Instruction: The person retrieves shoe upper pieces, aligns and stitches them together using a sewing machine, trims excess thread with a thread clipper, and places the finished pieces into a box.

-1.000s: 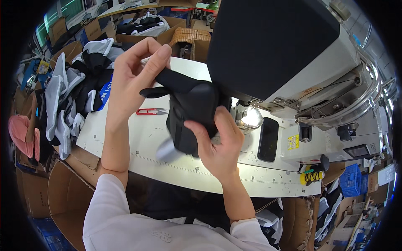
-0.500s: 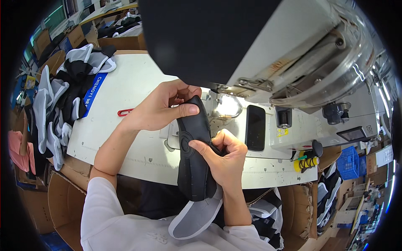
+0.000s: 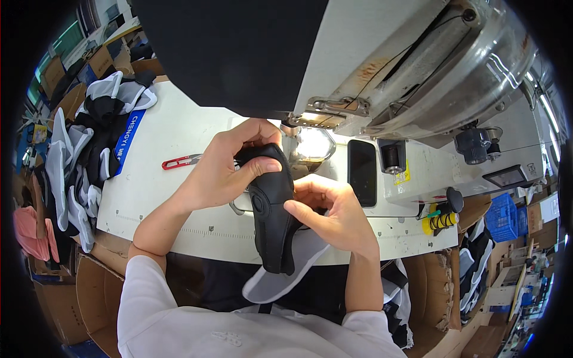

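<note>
One industrial sewing machine fills the frame from twelve to three o'clock above one white worktable, its lamp lit at the needle. At nine o'clock sits one heap of black, white and grey shoe uppers, too tangled to count. You hold one black shoe upper at the centre, just below the lamp, with its pale grey lining hanging past the table's front edge at six o'clock. Your left hand wraps the top of the upper, fingers curled close together over it, thumb pressed flat on its outer face. Your right hand grips its right side, thumb and forefinger pinching the edge, the other fingers folded behind. One black phone lies at two o'clock from your hands. One red thread snip rests at ten o'clock, clear of your left wrist.
</note>
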`<state>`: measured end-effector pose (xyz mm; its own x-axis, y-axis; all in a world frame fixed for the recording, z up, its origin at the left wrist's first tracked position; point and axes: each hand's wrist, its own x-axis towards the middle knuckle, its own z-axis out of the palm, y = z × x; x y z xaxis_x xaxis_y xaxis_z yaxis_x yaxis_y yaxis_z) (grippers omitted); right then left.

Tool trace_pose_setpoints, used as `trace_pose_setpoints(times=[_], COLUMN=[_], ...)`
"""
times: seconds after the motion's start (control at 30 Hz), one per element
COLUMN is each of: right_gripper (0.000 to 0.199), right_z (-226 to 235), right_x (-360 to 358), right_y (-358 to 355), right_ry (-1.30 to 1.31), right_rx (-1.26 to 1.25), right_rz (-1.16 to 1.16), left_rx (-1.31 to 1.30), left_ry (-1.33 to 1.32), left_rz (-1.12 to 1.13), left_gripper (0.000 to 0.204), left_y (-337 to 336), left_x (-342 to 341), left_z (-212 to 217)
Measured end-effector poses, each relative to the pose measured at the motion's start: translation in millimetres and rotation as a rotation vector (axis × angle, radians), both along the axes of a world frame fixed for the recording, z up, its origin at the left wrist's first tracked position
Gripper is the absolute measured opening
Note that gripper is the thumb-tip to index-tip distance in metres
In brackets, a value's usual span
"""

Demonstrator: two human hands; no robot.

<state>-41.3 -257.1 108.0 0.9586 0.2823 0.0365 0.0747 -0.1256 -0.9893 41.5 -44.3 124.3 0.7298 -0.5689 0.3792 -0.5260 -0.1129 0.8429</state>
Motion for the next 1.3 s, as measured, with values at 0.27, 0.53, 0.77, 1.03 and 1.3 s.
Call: trace_pose_setpoints(times=[0.27, 0.53, 0.77, 1.03, 1.3], right_gripper=[0.023, 0.027, 0.035, 0.038, 0.041], right_z=[-6.9, -34.4, -27.5, -36.8, -17.9], right_x=[-59.9, -64.6, -68.6, -53.0, -81.6], right_y=[10.4, 37.9, 53.5, 63.1, 46.0], right_ry=[-0.159, 0.306, 0.502, 0.353, -0.014], right_rx=[-0.175, 0.84, 1.336, 1.653, 0.255], right_rz=[-0.686, -0.412, -0.368, -0.159, -1.028], left_rx=[-0.173, -0.112, -0.106, -0.07, -0.089], left_ry=[0.026, -0.057, -0.058, 0.092, 0.026], left_rz=[0.071, 0.037, 0.061, -0.033, 0.062], left_gripper=[0.023, 0.022, 0.023, 0.025, 0.026], left_y=[4.8, 0.0, 0.9, -7.6, -0.7], left_x=[-6.5, -25.0, -24.8, -19.4, -24.2], left_z=[7.5, 9.4, 10.8, 6.5, 10.7])
